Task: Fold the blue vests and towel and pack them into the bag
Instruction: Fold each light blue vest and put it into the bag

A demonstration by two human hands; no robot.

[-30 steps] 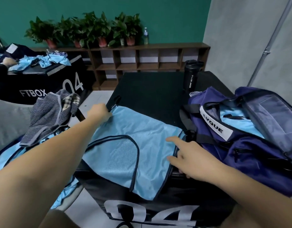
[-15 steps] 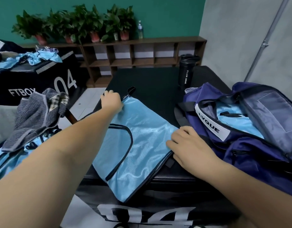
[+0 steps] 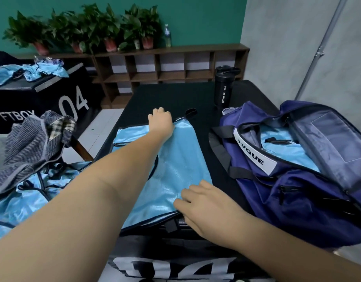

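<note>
- Blue vest [image 3: 175, 169] lies flat on the bench [image 3: 171, 94]. It seems doubled over once into a long panel, and both grips are on it.
- Left grip [image 3: 161, 123] is at the far hem with fingers bent down over the edge. The fingertips are hidden, but we read it as a hold on the cloth.
- Right grip [image 3: 204, 202] is at the near right corner, fingers curled onto the hem and pinching it as far as we can tell.
- Step in hand, we judge: squaring up this fold. The panel is too long to pack, so at least one more fold is due.
- Bag [image 3: 297, 200] sits just right of the vest on the same bench with its main flap open.
- Light blue cloth [image 3: 287, 153] is already inside. We take it as at least one vest packed, though we cannot read how many.
- Pile of vests [image 3: 23, 204] lies crumpled and unfolded to the left, off the bench. We cannot tell what it rests on.
- Striped towel [image 3: 29, 143] is draped on top of that pile, not folded.
- Progress, we judge, is somewhere in the early-to-middle stretch. Left to do are this vest, the pile and the towel.
- Sport bottle [image 3: 223, 88] stands behind the bag.
- Second black box [image 3: 53, 98] at far left carries more blue cloth. We cannot tell whether it belongs to this task.
</note>
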